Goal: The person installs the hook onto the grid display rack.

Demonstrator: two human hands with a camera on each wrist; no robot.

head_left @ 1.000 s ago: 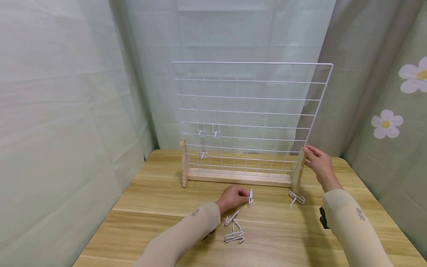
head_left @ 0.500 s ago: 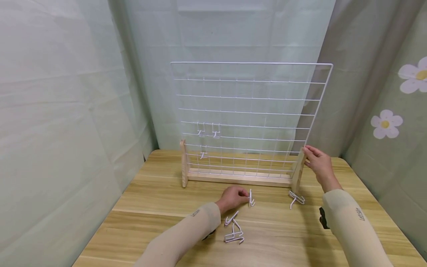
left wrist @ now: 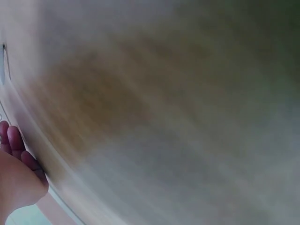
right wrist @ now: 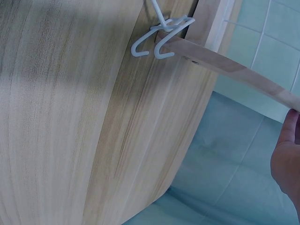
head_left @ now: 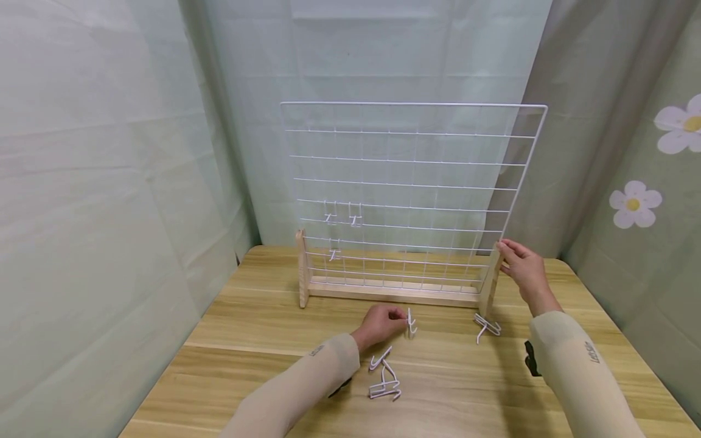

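Low over the table, my left hand pinches a white wire hook in front of the rack. At the right end of the rack, my right hand grips the top of the wooden side post between thumb and fingers. The white wire grid stands upright in its wooden base. Three hooks hang on the grid's left part, among them an upper hook and a lower hook. In the left wrist view, only part of my left hand shows.
Two loose hooks lie together on the wooden table near my left forearm. Another hook lies by the foot of the right post, also seen in the right wrist view. Pale curtains enclose the table.
The hook in my left hand has turned slightly and shifted a little to the left with the hand. My right hand keeps its place on the post.
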